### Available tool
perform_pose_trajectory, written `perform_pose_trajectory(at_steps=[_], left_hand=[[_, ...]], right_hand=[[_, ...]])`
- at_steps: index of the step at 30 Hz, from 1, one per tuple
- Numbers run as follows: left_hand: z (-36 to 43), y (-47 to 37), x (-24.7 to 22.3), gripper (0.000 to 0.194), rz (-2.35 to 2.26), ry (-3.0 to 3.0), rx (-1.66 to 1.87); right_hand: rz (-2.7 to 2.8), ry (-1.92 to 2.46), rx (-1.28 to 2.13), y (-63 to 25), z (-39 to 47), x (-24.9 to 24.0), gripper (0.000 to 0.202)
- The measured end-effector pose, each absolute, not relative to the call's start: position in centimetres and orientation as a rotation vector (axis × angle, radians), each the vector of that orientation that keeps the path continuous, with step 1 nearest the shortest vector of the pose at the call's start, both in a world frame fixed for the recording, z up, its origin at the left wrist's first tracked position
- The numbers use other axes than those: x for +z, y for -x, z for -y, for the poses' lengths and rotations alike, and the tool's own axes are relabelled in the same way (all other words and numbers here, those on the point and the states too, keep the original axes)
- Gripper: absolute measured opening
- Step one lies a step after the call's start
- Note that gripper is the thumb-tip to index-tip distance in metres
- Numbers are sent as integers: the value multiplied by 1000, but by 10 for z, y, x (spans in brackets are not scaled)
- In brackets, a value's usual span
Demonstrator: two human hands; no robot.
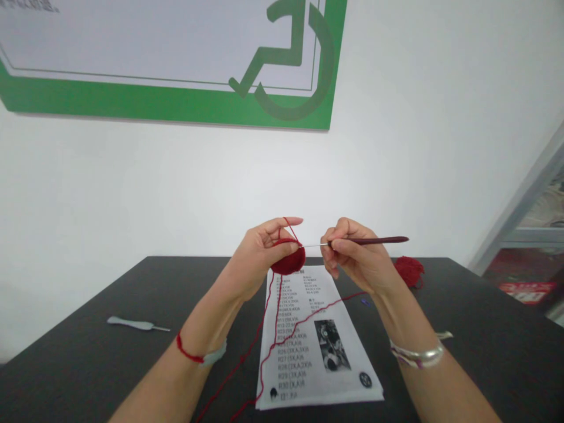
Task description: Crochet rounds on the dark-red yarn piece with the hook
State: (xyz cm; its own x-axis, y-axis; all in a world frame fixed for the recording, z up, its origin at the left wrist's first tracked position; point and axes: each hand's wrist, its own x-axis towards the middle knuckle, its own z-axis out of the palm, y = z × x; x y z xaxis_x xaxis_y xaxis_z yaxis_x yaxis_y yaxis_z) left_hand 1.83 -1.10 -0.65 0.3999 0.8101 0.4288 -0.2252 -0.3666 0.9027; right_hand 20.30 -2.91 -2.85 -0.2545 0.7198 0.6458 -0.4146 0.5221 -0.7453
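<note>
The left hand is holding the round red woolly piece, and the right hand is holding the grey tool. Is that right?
Not quite: the head view shows the right hand holding the dark red tool; the grey tool lies on the table. The left hand does hold the round red woolly piece.

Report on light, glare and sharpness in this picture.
Head view: soft, fairly even light on the wall; a small glint on the silver bracelet. Head view: lettering on the green-edged board is blurred, the red yarn piece shows little stitch detail, and the upper print on the paper sheet is hard to read.
</note>
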Motion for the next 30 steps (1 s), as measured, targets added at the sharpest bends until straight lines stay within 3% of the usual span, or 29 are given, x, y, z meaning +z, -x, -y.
perform_pose_trajectory(at_steps=[4,12,30], left_hand=[[17,-33,-11,36,-562,-1544,1471],[10,-27,-13,35,-430,-1441,1257],[17,-30,-8,29,-506,-1486,1426]], right_hand=[[1302,269,1096,-185,28,-31,12],[1317,356,954,-185,27,-29,15],[1518,435,571,-191,33,-34,12]])
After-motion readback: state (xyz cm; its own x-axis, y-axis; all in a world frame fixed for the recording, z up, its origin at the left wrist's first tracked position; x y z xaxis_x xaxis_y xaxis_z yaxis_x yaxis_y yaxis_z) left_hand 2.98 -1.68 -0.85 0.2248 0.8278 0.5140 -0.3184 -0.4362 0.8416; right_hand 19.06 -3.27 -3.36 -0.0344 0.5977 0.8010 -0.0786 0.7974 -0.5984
